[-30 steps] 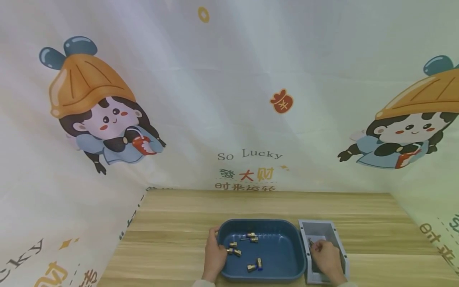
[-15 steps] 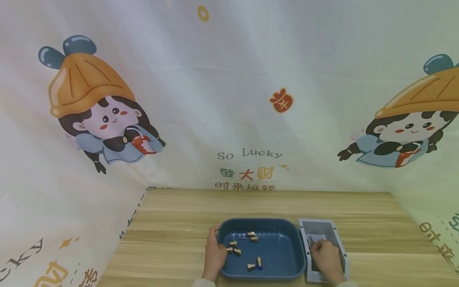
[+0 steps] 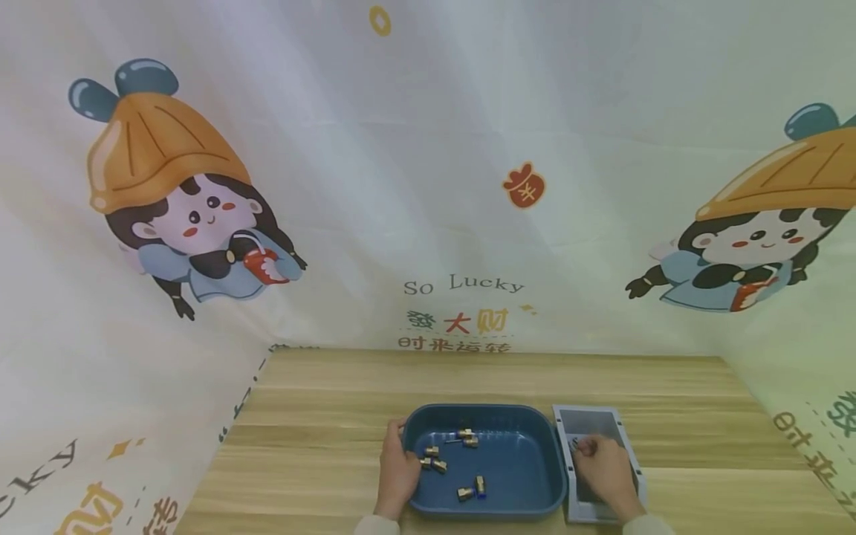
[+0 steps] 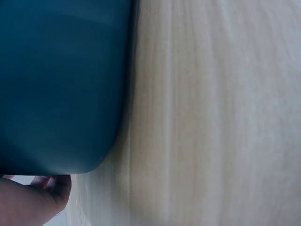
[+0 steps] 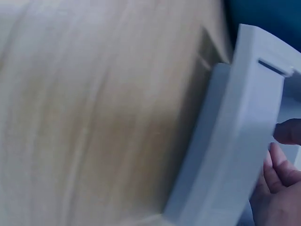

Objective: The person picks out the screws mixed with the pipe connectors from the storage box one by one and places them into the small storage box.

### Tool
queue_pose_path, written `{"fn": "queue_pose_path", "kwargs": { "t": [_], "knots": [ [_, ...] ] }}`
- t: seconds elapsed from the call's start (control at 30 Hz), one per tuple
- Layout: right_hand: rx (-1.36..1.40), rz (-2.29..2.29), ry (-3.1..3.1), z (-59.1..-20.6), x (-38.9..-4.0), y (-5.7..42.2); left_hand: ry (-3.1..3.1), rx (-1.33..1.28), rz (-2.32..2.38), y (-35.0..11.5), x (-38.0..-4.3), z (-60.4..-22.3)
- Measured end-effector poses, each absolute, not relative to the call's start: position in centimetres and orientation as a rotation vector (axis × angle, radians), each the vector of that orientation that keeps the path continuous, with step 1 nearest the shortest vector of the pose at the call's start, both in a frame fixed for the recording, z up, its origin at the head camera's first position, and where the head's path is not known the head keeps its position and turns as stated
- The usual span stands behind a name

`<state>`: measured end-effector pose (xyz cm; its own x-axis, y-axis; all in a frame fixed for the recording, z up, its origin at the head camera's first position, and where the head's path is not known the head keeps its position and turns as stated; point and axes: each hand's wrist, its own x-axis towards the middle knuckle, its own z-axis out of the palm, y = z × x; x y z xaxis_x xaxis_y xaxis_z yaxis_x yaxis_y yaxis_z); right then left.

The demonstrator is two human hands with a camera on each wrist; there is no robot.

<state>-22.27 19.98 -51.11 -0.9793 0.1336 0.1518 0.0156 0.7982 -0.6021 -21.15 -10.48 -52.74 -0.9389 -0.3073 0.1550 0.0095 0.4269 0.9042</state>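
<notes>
My left hand grips the left side of a dark blue plastic tray, thumb over the rim; its fingers show at the tray's outer wall in the left wrist view. Several brass fittings with blue ends lie in the tray, beside a thin silver pin-like piece. My right hand reaches into a grey plastic bin, fingers curled. Small silvery metal pieces show at its fingertips. Whether one is held cannot be told, as the fingers partly hide them.
Under both containers is a wood-grain table. The grey bin stands close against the tray's right side. A pale printed curtain rises behind the table and along both sides.
My right fingertips have shifted slightly among the small metal pieces in the bin. The left hand keeps its hold on the tray. The head view has shifted a little.
</notes>
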Motion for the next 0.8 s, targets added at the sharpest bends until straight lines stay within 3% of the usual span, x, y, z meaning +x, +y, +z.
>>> {"fn": "queue_pose_path", "kwargs": {
  "t": [0.8],
  "knots": [
    [-0.005, 1.082, -2.682, -46.1, -23.2, 17.9, -2.388, 0.267, -1.528, -10.5, -21.2, -52.7]
  ]
}}
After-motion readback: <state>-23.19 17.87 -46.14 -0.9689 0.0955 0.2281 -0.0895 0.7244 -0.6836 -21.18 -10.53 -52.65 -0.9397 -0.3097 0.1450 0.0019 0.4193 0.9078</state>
